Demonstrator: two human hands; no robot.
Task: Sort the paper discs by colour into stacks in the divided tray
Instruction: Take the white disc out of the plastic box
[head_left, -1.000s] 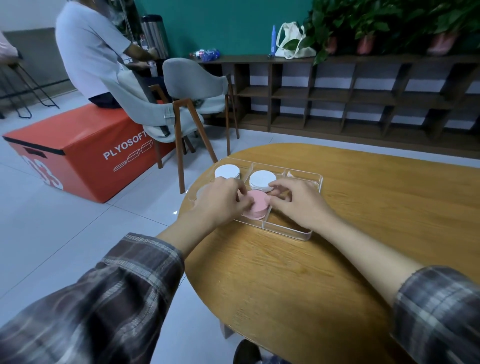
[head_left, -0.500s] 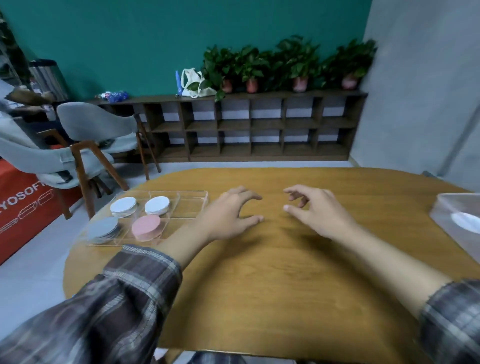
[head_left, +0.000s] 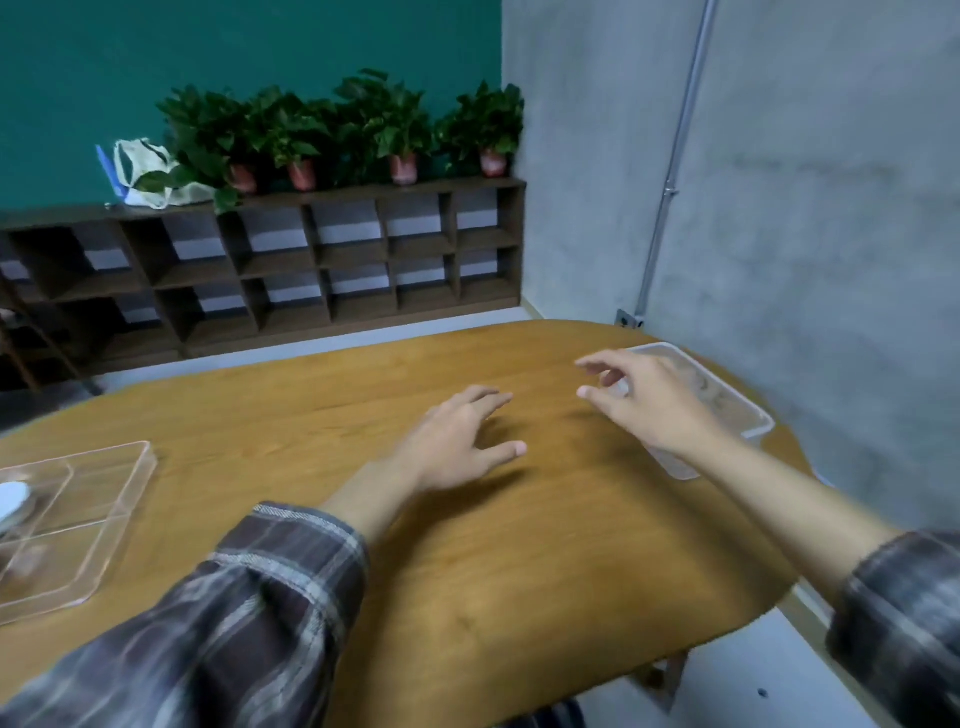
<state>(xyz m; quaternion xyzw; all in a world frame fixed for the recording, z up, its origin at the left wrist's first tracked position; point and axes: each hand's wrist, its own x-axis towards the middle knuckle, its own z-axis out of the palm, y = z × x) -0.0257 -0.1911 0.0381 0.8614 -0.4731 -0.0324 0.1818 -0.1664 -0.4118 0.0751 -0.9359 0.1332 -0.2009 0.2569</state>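
1. While the left hand (head_left: 457, 441) and the right hand (head_left: 649, 405) are hanging over the wooden table (head_left: 467, 571), the divided tray (head_left: 104, 499) is sitting at its left edge, with a white stack of discs (head_left: 11, 500) lying in one compartment, cut off by the frame.
2. A frosted plastic box (head_left: 737, 415) is sitting at the right end, partly hidden behind the right hand.
3. The left hand is reaching forward palm down, fingers loosely spread, holding nothing.
4. The right hand is hanging before the box, fingers relaxed, gripping nothing.
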